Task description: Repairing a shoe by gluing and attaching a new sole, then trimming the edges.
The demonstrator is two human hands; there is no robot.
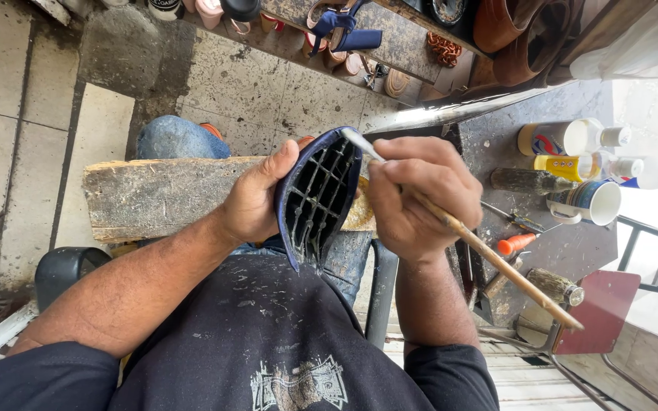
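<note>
One sole (pixel 317 199) in left hand (pixel 257 199), one brush (pixel 481 247) in right hand (pixel 420 194).

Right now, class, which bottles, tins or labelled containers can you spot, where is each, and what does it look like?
Tin: right bench, lying down, yellow label with blue and red.
Yellow bottle: below the tin, lying down, clear neck.
White bottle: beside the tin, white cap.
Mug: below the bottles, white with a dark band.
No signs or screens.
</note>
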